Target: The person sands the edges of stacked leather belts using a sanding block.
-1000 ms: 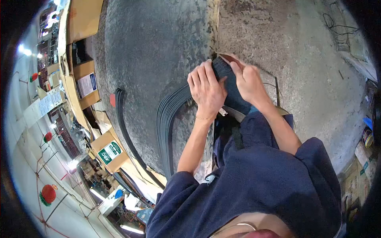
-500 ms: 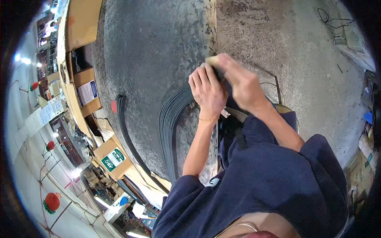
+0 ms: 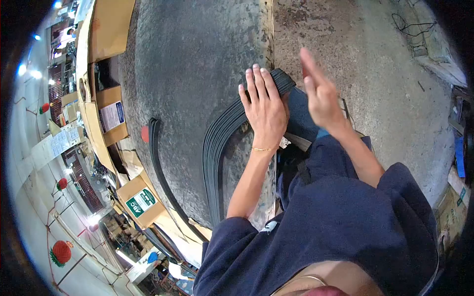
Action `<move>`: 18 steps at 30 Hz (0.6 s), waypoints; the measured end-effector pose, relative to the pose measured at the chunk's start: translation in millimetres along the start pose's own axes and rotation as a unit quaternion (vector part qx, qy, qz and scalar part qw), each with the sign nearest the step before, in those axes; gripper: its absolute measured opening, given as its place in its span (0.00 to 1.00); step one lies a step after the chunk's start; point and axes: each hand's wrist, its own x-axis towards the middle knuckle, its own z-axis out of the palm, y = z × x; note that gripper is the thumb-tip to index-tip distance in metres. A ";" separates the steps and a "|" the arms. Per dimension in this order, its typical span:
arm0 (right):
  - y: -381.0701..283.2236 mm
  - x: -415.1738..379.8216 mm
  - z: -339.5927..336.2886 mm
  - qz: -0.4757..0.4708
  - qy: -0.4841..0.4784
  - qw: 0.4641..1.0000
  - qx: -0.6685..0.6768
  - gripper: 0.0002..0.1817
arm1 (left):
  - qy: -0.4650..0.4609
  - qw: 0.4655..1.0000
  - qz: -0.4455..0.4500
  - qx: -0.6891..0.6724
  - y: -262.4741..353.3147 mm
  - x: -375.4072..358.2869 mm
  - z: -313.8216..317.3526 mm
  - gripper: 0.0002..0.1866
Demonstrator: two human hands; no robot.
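Note:
A thick bundle of long black strips [image 3: 215,148] curves across the dark worktable [image 3: 192,59], its squared end poking out past the table's edge. My left hand [image 3: 266,111] lies over the bundle near that end, fingers stretched out and slightly apart, thumb hidden. Off to the right, my right hand [image 3: 325,103] is raised clear of the bundle, with the index finger and thumb extended and the fingertip blurred. A small dark red patch shows beside that finger; I cannot make out what it is. The other fingers are mostly hidden.
A thinner group of black strips [image 3: 157,158] lies farther left, beside a red round piece [image 3: 144,133]. Cardboard boxes [image 3: 143,200] line the table's far left side. Concrete floor [image 3: 385,108] spreads to the right, with a tangle of black wire [image 3: 412,27] on it.
My right hand has drawn away to the right from the bundle's end, uncovering it. My left hand stays over the strips, its fingers now flatter and straighter.

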 end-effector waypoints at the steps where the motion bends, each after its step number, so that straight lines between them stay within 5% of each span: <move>1: 0.2 -1.2 1.4 -0.066 -0.023 0.997 -0.018 0.28 | -0.010 1.000 0.000 0.003 -0.8 -0.3 0.4 0.39; 2: -1.0 -5.2 2.5 -0.112 -0.091 0.988 -0.045 0.28 | -0.022 1.000 -0.002 0.007 -1.5 -0.6 0.6 0.38; 9: 6.3 8.5 12.5 -0.207 -0.098 0.960 -0.163 0.28 | -0.038 0.998 -0.036 -0.044 2.0 5.2 -4.8 0.36; 11: 9.1 17.4 12.5 -0.015 -0.112 0.993 -0.020 0.26 | -0.037 0.998 -0.040 -0.030 2.4 3.1 -5.4 0.36; 12: 3.5 17.2 12.8 -0.020 -0.111 0.993 -0.021 0.26 | -0.037 0.998 -0.041 -0.018 2.6 4.8 -3.7 0.36; 16: -13.8 2.0 17.6 -0.271 -0.077 0.952 -0.116 0.19 | -0.006 0.999 -0.036 -0.026 1.8 -1.3 5.3 0.36; 17: -4.4 7.2 17.6 -0.271 -0.076 0.953 -0.116 0.19 | -0.012 0.998 -0.041 -0.035 3.1 -0.6 3.6 0.37; 18: 4.2 14.1 17.8 -0.147 -0.070 0.985 -0.051 0.19 | -0.013 0.998 -0.050 -0.044 5.3 4.4 -0.6 0.39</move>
